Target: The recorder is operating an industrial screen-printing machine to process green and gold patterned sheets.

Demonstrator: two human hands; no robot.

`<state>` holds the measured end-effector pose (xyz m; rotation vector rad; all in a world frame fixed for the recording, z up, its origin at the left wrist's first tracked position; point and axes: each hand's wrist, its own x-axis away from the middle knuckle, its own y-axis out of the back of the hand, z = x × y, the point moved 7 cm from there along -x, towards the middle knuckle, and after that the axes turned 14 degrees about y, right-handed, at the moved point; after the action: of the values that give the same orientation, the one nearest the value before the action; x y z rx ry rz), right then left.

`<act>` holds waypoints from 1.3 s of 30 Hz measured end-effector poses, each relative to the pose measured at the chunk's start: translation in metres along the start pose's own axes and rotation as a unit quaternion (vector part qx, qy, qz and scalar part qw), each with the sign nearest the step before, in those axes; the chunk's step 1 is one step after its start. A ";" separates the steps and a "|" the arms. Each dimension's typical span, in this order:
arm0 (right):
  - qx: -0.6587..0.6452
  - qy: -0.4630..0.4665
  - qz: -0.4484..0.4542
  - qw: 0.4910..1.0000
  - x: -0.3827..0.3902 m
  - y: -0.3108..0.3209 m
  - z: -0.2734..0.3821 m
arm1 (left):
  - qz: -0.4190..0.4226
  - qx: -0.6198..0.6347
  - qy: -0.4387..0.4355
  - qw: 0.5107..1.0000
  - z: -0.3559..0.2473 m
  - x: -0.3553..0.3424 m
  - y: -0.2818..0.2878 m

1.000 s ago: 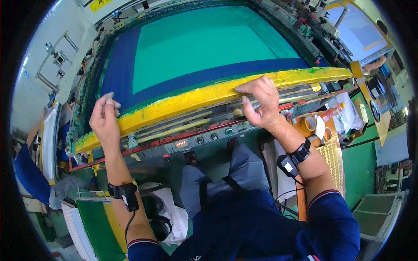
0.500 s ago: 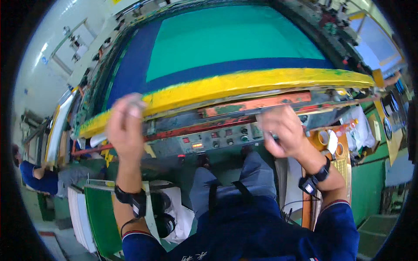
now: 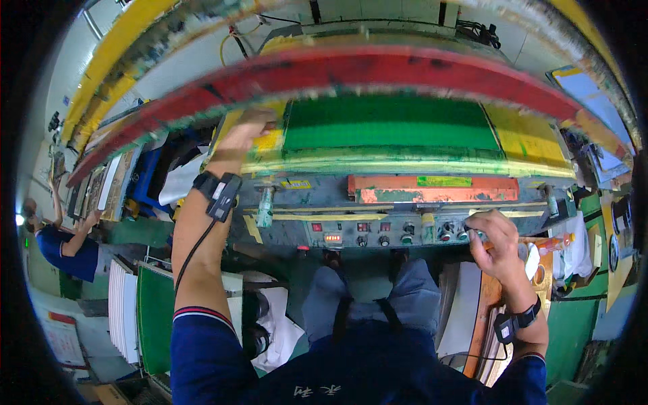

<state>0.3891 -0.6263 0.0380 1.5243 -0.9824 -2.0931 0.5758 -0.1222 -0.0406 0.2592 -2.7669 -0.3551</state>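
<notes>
My left hand [image 3: 251, 128] reaches forward to the left end of the green sheet [image 3: 385, 125] on the press bed, over its yellow border [image 3: 523, 135]. Motion smears its fingers, so their grip does not show. Above the bed hangs a long red bar [image 3: 378, 67], part of the raised screen frame. At the right end of the control panel [image 3: 422, 233], my right hand [image 3: 498, 241] is closed, fingers curled beside the black knobs [image 3: 447, 231]. What lies between its fingertips I cannot make out. Both wrists wear black straps with small devices.
An orange-red bar [image 3: 435, 190] runs along the machine's front. To the right are an orange-tinted bottle [image 3: 553, 243] and a crumpled white bag [image 3: 577, 246]. Another person in a dark blue shirt [image 3: 71, 250] works at far left. A green-sided rack [image 3: 154, 320] stands at lower left.
The yellow-edged screen frame has risen, uncovering the bed and green sheet. My left hand has moved forward over the bed; my right hand has moved right and down to the panel.
</notes>
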 end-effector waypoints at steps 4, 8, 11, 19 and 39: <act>0.000 -0.040 0.000 0.999 0.002 0.008 -0.017 | -0.054 -0.130 0.076 0.987 -0.017 -0.004 -0.002; 0.030 -0.109 0.004 0.994 0.013 0.023 -0.060 | 0.009 0.032 0.172 0.985 -0.006 -0.024 0.009; 0.001 -0.268 -0.040 0.962 0.028 0.042 -0.130 | -0.034 0.027 0.190 0.981 -0.014 -0.028 -0.013; -0.123 -0.415 -0.204 0.878 0.022 0.046 -0.312 | -0.076 0.067 -0.216 0.971 -0.040 0.018 0.000; -0.491 -0.303 -0.222 0.786 -0.021 0.049 -0.113 | -0.070 -0.049 0.003 0.996 -0.046 0.250 0.038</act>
<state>0.4969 -0.6827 0.0678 0.5397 0.4458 -2.7734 0.3550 -0.1503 0.0885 0.4293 -2.7227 -0.5218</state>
